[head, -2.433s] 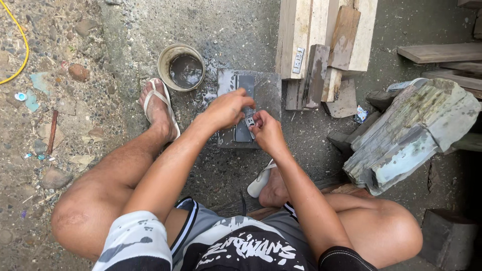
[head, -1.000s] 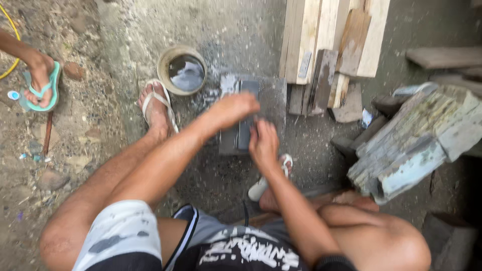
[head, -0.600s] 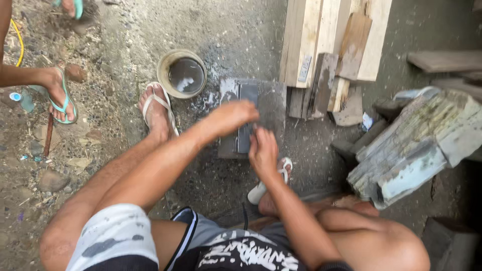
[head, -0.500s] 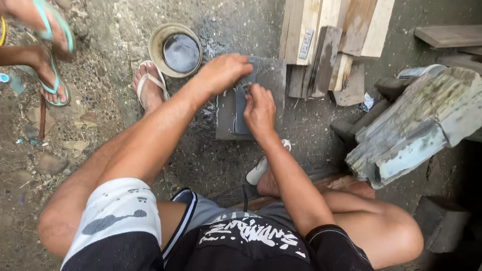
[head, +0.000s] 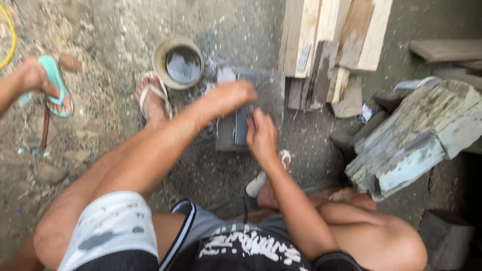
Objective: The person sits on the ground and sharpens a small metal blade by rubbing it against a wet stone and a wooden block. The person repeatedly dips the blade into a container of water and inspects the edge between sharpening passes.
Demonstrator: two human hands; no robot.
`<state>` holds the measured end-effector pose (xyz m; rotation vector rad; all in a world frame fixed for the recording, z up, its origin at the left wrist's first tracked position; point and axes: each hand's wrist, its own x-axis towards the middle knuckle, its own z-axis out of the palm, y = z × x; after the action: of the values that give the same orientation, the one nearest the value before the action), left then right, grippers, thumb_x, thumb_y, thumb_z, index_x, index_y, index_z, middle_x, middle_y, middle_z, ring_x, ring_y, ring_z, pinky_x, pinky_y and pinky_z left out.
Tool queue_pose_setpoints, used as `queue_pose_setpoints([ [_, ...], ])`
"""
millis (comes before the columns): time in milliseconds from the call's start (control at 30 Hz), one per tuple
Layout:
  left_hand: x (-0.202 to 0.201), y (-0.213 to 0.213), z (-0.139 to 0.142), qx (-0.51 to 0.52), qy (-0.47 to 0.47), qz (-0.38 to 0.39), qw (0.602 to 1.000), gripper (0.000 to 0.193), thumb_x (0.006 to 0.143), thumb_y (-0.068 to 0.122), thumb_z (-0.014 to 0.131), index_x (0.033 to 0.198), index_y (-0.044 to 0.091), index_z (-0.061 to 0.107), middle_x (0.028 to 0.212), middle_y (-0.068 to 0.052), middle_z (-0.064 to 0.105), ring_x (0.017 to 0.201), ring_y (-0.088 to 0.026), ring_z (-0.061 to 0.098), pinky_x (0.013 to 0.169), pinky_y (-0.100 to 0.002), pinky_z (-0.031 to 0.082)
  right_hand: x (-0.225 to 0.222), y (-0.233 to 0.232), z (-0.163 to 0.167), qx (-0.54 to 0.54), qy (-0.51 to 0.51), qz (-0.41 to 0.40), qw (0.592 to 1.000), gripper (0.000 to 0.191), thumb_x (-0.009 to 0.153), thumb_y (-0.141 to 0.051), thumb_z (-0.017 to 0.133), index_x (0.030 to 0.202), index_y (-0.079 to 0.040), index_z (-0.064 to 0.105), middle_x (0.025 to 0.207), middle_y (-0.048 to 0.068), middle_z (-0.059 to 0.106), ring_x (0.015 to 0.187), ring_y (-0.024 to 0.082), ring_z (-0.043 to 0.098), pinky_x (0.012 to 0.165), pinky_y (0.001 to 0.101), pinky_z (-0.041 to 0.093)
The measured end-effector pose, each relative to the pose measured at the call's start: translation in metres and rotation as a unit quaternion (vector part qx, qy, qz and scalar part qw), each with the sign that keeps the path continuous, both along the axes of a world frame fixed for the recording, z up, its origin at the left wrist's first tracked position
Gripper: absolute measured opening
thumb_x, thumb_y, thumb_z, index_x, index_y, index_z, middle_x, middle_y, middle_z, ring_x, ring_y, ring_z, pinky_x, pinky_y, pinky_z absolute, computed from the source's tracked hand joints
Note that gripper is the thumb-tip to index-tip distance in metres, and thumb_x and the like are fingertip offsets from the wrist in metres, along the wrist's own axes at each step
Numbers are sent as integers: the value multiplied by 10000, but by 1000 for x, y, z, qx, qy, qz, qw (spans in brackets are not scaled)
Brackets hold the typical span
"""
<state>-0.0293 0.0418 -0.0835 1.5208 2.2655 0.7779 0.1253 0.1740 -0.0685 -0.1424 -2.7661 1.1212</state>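
Note:
I crouch over a grey stone block (head: 271, 90) on the ground. A dark flat blade (head: 241, 128) lies lengthwise on the block. My left hand (head: 232, 95) presses down on the blade's far end, fingers curled over it. My right hand (head: 261, 136) presses on the near end, just right of the blade. The block's surface looks wet and grey. The frame is blurred, so the blade's exact shape is unclear.
A round tub of dark water (head: 181, 62) stands left of the block, beside my sandalled foot (head: 153, 98). Wooden planks (head: 331, 40) lie at the back right, weathered timber chunks (head: 416, 140) at the right. Another person's foot in a teal sandal (head: 52, 85) is at the left.
My hands have stayed pressed on the blade, sliding it along the block. The other person's feet moved across the left side; one teal-sandalled foot is in view now.

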Motion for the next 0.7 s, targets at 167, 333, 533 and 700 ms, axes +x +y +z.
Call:
queue_pose_setpoints([
  [167,32,3,7,28,-51,-38,998,157,828,153,607,932,85,703,950,-109,663,1032,-325,667,824,-444,556,32,-2,10,-1,-20,-11,1000,202,909,13,619,1107,-12,589,954,204,647,876,414,628,762,493,502],
  [333,4,-3,0,-39,-17,27,999,151,877,167,621,964,93,719,1000,-158,663,1000,-349,667,798,-470,552,6,-4,-11,20,-40,-22,999,122,982,-4,652,1087,-9,589,947,212,622,904,428,607,787,514,477],
  [533,38,-3,10,24,-50,-13,998,160,808,136,623,934,87,708,964,-135,670,1002,-338,676,808,-462,560,47,1,3,-9,-59,15,998,211,929,30,613,1137,1,600,937,214,619,891,404,611,774,489,484],
  [700,0,-14,2,-60,-23,62,996,101,893,146,633,933,74,692,974,-157,659,1005,-356,668,804,-483,551,19,2,-11,47,-16,12,999,180,928,37,626,1098,-12,596,993,192,651,929,404,593,797,488,467],
])
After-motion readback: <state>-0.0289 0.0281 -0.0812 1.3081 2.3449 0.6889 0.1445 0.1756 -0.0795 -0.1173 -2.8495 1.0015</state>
